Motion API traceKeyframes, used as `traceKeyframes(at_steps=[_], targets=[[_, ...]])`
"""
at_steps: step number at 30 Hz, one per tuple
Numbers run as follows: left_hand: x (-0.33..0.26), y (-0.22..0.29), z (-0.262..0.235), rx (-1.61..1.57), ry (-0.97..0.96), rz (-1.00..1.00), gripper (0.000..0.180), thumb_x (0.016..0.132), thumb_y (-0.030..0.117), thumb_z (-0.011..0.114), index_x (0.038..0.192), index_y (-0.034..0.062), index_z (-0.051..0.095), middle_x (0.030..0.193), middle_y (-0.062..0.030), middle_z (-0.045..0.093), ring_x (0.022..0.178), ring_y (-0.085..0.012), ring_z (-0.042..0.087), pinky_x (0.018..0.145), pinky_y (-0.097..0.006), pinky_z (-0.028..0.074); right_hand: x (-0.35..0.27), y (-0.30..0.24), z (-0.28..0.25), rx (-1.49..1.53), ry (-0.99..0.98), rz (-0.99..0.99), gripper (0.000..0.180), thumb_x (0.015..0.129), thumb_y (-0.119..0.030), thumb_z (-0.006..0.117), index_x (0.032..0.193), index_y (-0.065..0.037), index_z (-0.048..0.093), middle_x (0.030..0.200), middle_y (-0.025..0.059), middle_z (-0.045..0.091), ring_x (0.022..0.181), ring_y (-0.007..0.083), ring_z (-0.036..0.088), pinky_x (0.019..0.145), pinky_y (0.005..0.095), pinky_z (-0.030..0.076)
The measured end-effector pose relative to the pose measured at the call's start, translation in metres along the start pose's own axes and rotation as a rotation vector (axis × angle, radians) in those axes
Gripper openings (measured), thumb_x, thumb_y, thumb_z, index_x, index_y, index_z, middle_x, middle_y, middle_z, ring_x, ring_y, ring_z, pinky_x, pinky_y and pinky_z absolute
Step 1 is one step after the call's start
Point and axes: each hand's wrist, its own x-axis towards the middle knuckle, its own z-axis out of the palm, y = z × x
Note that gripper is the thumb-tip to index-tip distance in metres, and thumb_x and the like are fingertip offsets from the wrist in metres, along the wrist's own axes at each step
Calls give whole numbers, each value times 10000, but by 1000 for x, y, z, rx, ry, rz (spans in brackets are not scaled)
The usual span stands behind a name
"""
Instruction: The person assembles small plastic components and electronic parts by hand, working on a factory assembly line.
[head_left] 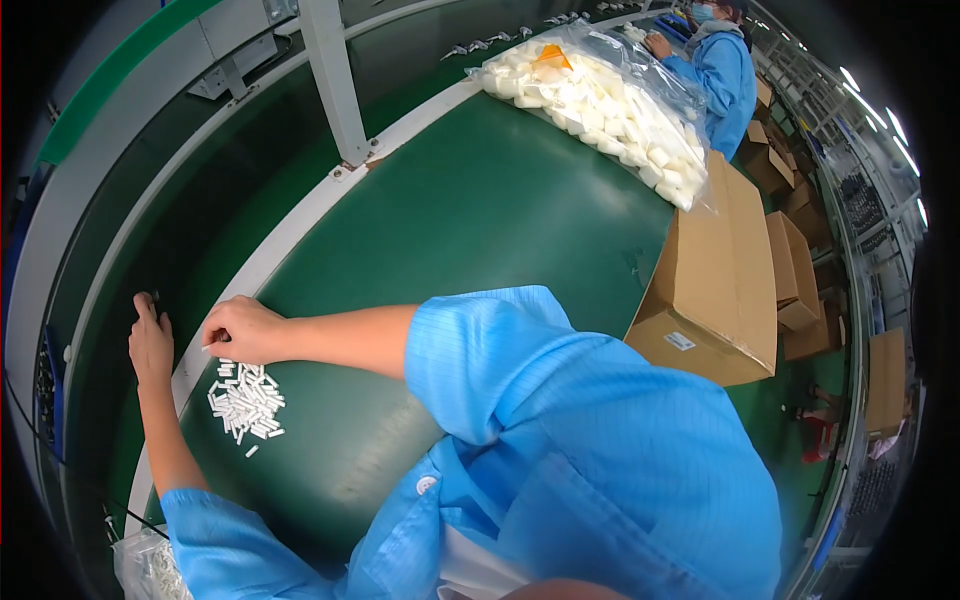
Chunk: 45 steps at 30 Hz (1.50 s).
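Note:
My right hand (246, 329) is closed in a pinch above the near edge of the green work surface, with a small white tube (207, 347) showing at its fingertips. Just beneath it lies a loose pile of small white tubes (246, 402), with a single one apart from the rest. My left hand (151, 345) reaches past the pale rim over the dark green belt. Its fingers are closed around a small piece at the tips, too dark and small to make out.
A clear bag of white foam-like pieces (610, 110) lies on the far end of the green surface (480, 190). Right of it stands a cardboard box (725, 270). A metal post (335, 85) rises from the rim. A co-worker in blue (722, 85) sits beyond. Another plastic bag (150, 565) is at lower left.

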Motion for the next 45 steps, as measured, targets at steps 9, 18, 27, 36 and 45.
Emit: traceKeyframes(at_steps=[9, 18, 27, 36, 45], targets=[[-25, -13, -15, -2323, -29, -268, 266, 951, 182, 466, 1066, -56, 498, 999, -148, 583, 927, -213, 564, 884, -341, 458, 36, -10, 7, 223, -114, 179, 167, 715, -140, 728, 818, -16, 687, 769, 59, 679, 717, 99, 621, 673, 251, 501], [-40, 7, 1, -2609, 75, -367, 119, 971, 111, 372, 1001, 8, 423, 917, -161, 541, 568, -111, 380, 477, -234, 317, 33, -1, 13, 205, -240, 450, 213, 698, -149, 716, 824, 21, 689, 696, 84, 660, 594, 118, 605, 591, 241, 482], [-44, 25, -14, -2502, 99, -297, 150, 989, 122, 329, 1010, 5, 419, 929, -124, 492, 545, -83, 310, 484, -214, 284, 34, -19, 13, 235, -352, 413, 175, 772, -88, 692, 856, 59, 645, 687, 67, 630, 551, 81, 519, 520, 209, 426], [-45, 21, -15, -2513, 146, -320, 132, 970, 111, 371, 990, -13, 412, 881, -156, 528, 532, -82, 333, 460, -214, 276, 35, -28, 14, 286, -419, 449, 186, 789, -95, 681, 878, 61, 633, 710, 71, 631, 566, 88, 526, 529, 211, 436], [-43, 24, -2, -2472, 182, -282, 132, 968, 125, 372, 977, 11, 438, 884, -153, 560, 554, -100, 383, 483, -219, 308, 37, -31, 16, 331, -357, 493, 173, 797, -95, 681, 876, 53, 635, 739, 71, 632, 606, 85, 535, 560, 210, 441]])
